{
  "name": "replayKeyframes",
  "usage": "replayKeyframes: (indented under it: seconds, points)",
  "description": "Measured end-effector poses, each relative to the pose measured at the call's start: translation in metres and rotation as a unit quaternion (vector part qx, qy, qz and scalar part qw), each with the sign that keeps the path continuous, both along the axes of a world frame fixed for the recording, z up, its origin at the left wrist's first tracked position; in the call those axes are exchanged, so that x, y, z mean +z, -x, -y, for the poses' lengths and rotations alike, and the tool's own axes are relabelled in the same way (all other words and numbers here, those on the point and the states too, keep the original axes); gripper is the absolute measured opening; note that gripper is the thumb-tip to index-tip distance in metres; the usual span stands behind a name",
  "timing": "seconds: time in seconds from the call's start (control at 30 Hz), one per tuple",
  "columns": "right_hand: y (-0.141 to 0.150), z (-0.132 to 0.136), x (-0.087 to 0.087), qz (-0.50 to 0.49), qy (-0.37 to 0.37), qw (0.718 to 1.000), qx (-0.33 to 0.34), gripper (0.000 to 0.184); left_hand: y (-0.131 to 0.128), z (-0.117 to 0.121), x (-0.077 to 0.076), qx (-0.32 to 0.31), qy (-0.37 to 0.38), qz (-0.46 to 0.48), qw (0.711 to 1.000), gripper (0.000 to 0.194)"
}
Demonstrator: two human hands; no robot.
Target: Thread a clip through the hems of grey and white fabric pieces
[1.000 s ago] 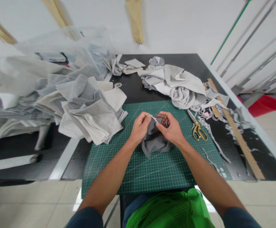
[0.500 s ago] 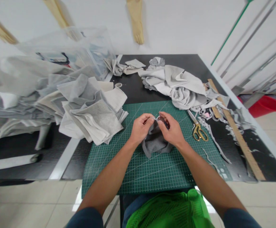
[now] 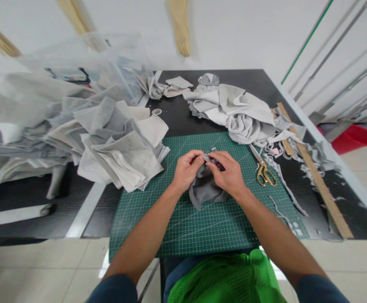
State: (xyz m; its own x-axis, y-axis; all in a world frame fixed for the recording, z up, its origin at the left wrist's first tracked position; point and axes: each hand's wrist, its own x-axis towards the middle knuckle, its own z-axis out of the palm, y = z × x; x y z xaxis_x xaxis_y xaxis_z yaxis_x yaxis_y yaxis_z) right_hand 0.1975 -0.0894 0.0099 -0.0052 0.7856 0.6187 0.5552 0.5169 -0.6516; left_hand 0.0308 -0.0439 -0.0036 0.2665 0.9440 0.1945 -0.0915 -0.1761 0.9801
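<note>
A crumpled dark grey cloth (image 3: 206, 191) hangs beneath my two hands over the green cutting mat (image 3: 183, 231). With thumb and fingers closed, my left hand (image 3: 187, 169) pinches the cloth's upper edge. My right hand (image 3: 229, 171) is closed beside it, fingertips nearly meeting the left ones. A small dark and silvery thing (image 3: 214, 150) pokes out of the right hand; its kind is mostly hidden by the fingers. Between the fingertips shows a small pale, shiny bit (image 3: 206, 158). Gold-handled scissors (image 3: 264, 173) lie on the mat to the right.
Left stands a large heap of grey and white cloth pieces (image 3: 120, 143) before a clear plastic bin (image 3: 129, 63). More cloth (image 3: 234, 107) is piled behind the mat. A wooden ruler (image 3: 319, 179) and fabric scraps (image 3: 322, 158) lie right. A red bucket (image 3: 354, 139) stands beyond the table.
My right hand has turned and its fingers have closed in toward the left fingertips. The dark and silvery thing now shows above it. The left hand stays almost in place.
</note>
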Motion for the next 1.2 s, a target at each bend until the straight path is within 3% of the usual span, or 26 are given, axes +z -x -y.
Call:
replayKeyframes:
  seconds: [0.7, 0.83, 1.0, 1.1, 1.2]
  points:
    - [0.002, 0.001, -0.001, -0.021, 0.000, 1.000, 0.000, 0.014, -0.002, 0.003, 0.003, -0.003, 0.001, -0.024, 1.000, 0.024]
    - [0.001, -0.001, -0.002, -0.055, 0.024, 0.998, -0.015, 0.013, -0.004, 0.003, 0.003, -0.008, 0.016, 0.006, 1.000, 0.022]
    - [-0.008, -0.009, -0.009, -0.176, 0.095, 0.976, -0.083, 0.022, -0.008, 0.003, 0.002, -0.013, 0.084, 0.109, 0.990, 0.026]
    - [-0.011, -0.011, -0.010, -0.226, 0.130, 0.965, -0.027, 0.024, -0.010, 0.003, 0.003, -0.019, 0.125, 0.145, 0.981, 0.029]
    - [-0.010, -0.011, -0.011, -0.229, 0.169, 0.955, 0.082, 0.046, -0.010, 0.004, 0.005, -0.018, 0.135, 0.153, 0.979, 0.030]
